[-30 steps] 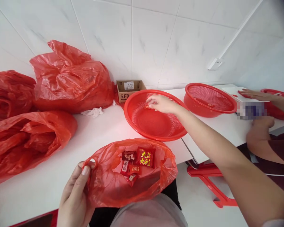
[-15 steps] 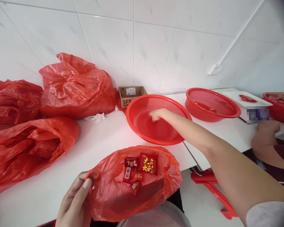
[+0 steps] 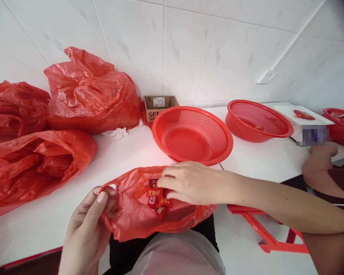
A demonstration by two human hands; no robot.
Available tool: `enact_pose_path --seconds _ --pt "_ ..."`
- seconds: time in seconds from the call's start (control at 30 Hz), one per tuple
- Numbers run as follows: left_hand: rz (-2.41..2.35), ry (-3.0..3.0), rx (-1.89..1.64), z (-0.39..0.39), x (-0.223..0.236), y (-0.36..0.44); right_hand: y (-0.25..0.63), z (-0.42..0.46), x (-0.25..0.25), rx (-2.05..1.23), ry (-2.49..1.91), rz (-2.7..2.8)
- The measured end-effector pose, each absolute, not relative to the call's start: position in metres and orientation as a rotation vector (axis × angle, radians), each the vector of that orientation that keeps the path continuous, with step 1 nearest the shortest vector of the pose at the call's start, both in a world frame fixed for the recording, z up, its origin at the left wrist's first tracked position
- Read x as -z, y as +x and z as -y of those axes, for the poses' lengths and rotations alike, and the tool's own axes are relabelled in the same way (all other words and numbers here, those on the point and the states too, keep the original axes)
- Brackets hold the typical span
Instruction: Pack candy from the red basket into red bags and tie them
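Red plastic fills the left of our view: a crumpled bundle (image 3: 14,109) at the back, a gaping sack (image 3: 40,164) in front of it with more red film bunched inside, and, beside them against the tiled wall (image 3: 137,46), a big sack (image 3: 91,95). All three rest on the white surface (image 3: 126,152). A tissue (image 3: 116,133) lies at the big sack's right foot.

Nearer to us, the left hand (image 3: 90,221) has its thumb and fingers clamped on the left edge of a red bag (image 3: 132,225), whose wide mouth faces us above the lap (image 3: 177,252), at the near side of the surface. Back near the wall we see a small cardboard box (image 3: 153,115) marked SF. Around the middle of the bag lies a cluster of wrapped sweets (image 3: 159,200), red and orange, one printed with a cartoon face.

Just behind the bag stands a perforated basin (image 3: 186,143). The right hand (image 3: 193,183) reaches into the bag's mouth from the right, its fingers bent over the sweets; we cannot tell whether they grip one.

Farther right we find a second basin (image 3: 246,130), a red stool (image 3: 275,233) below on the floor, then a white scale (image 3: 286,110) bearing a red packet (image 3: 303,115). A co-worker's hand (image 3: 323,149) is near the scale, too blurred for us to read its fingers. At the far right, a third basin (image 3: 339,133) holds small wrapped pieces.
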State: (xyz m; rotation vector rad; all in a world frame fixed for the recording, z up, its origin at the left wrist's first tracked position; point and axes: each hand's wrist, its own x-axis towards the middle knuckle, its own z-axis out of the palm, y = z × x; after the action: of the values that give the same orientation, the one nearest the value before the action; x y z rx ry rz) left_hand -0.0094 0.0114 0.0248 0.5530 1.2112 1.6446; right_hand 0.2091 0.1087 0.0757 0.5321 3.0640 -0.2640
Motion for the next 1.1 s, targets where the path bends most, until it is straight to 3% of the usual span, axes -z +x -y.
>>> enact_pose_path --seconds 0.23,0.33,0.47,0.63,0.8,1.0,1.1 --pt "-1.18 0.549 -1.606 -0.002 -0.029 -0.033 0.259 -0.092 -0.057 0.331 0.776 -2.572" --pt "-1.17 0.563 -1.671 -0.007 -0.038 -0.038 0.263 -0.095 -0.079 0.502 0.809 -2.52" --pt "-1.144 0.677 -1.942 -0.024 -0.059 -0.048 0.261 -0.114 -0.134 0.663 0.843 -2.964" --pt "-1.042 0.865 -2.074 -0.038 -0.081 -0.053 0.26 -0.131 -0.172 0.535 0.968 -3.232" --pt "-0.923 0.828 -1.973 -0.035 -0.089 -0.057 0.254 -0.129 -0.168 0.371 0.824 -3.105" --pt "-0.858 0.881 -1.932 -0.034 -0.087 -0.071 0.26 -0.134 -0.159 -0.076 0.99 -2.87" --pt "-0.981 1.003 -1.864 -0.037 -0.084 -0.072 0.257 -0.139 -0.162 -0.018 1.006 -3.072"
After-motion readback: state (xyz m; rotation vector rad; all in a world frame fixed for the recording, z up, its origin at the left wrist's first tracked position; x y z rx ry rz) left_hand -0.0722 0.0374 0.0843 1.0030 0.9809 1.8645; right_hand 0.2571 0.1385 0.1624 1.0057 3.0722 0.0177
